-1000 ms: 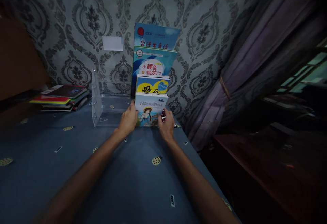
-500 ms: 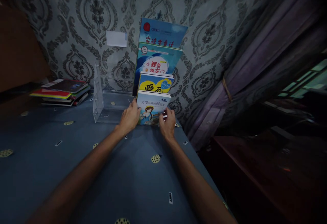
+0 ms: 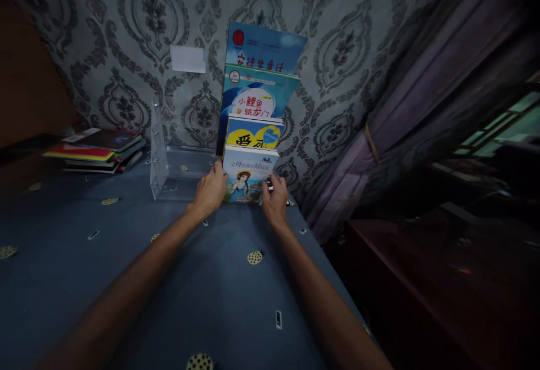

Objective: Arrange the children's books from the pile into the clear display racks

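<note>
Only the view shifts slightly; left hand (image 3: 211, 191) and right hand (image 3: 275, 197) still grasp front book (image 3: 248, 174) by its sides. Stands at right end of clear rack (image 3: 158, 162), three books (image 3: 261, 86) behind.

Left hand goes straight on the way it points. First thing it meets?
Likely the left edge of the front book, which the left hand seems to touch. Depth is unclear, so the blue-and-yellow book just behind could come about as soon.
</note>
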Available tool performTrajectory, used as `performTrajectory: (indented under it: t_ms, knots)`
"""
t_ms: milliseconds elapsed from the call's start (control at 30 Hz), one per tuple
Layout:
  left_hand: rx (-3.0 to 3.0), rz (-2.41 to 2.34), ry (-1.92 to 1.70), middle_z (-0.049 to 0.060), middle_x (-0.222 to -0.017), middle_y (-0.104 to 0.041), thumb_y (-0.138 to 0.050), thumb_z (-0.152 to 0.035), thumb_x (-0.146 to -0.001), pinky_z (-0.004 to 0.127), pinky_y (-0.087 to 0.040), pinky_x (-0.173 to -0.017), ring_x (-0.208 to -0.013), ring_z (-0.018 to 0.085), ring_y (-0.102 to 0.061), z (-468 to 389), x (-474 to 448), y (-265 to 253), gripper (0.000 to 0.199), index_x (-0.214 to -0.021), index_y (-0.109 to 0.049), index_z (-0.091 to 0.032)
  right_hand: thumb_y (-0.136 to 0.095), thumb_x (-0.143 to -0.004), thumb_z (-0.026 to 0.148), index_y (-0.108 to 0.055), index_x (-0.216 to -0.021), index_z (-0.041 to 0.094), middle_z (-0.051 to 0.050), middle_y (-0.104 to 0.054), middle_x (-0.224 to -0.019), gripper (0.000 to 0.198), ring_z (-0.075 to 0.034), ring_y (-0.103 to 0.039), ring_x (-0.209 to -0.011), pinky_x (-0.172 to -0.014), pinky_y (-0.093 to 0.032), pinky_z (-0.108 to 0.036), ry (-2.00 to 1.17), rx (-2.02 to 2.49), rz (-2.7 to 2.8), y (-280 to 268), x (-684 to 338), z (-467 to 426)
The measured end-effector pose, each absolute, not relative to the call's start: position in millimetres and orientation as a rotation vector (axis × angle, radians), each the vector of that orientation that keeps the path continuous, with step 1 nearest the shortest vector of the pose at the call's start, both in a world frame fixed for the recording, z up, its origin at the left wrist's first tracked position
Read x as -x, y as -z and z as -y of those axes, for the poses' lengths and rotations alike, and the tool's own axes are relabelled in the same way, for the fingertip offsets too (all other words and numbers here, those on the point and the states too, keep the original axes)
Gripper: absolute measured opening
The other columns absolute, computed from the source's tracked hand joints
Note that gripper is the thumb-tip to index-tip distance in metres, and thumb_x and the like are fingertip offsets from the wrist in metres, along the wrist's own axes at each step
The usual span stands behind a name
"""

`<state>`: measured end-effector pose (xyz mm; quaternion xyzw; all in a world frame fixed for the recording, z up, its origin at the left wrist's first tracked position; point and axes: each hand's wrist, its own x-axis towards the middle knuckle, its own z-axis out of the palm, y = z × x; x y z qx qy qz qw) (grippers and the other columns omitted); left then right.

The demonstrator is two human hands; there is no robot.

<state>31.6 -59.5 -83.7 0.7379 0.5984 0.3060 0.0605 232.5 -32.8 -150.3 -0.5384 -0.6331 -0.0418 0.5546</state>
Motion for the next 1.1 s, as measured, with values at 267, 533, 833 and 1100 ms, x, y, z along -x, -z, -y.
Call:
performTrajectory:
  t_ms: [267,533,833,1100]
  knots:
    - [-2.240,-1.777,-0.931,0.020,-0.130,-0.065,-0.041,-0.021,-0.102,0.040,-0.052,-0.094,-0.116,0.030,-0.068,59.7,-31.0,82.9,0.032,-0.134,-0.043,-0.015,-0.048,-0.093,0.028,-0.067,-0.119,0.020,-0.007,-0.054,-0.096,0.034,-0.023,-0.057,-0.083,-0.078,-0.053,-0.038,0.077,1.280,1.488,151.4,-233.7,30.7]
    - [-2.230,-1.786,-0.943,0.021,-0.130,-0.065,-0.042,-0.022,-0.101,0.042,-0.052,-0.096,-0.117,0.032,-0.066,59.5,-29.6,81.6,0.038,-0.138,-0.040,-0.014,-0.049,-0.092,0.028,-0.067,-0.122,0.019,-0.008,-0.054,-0.097,0.036,-0.024,-0.058,-0.086,-0.080,-0.053,-0.038,0.050,1.297,1.495,149.0,-234.1,32.6]
    - [-2.231,-1.856,-0.994,0.020,-0.136,-0.058,-0.045,-0.025,-0.100,0.045,-0.051,-0.097,-0.119,0.034,-0.064,68.5,-28.6,67.9,0.044,-0.141,-0.038,-0.014,-0.049,-0.090,0.028,-0.068,-0.110,0.018,-0.008,-0.054,-0.095,0.029,-0.023,-0.059,-0.083,-0.074,-0.053,-0.036,0.014,1.273,1.473,145.0,-231.5,35.4]
    - [-2.224,-1.831,-1.173,0.015,-0.126,-0.060,-0.054,-0.023,-0.097,0.040,-0.051,-0.089,-0.113,0.029,-0.064,74.7,-33.8,59.6,0.029,-0.122,-0.041,-0.018,-0.049,-0.089,0.028,-0.066,-0.101,0.018,-0.006,-0.053,-0.091,0.023,-0.021,-0.057,-0.078,-0.071,-0.052,-0.034,0.024,1.267,1.476,141.6,-229.4,38.4]
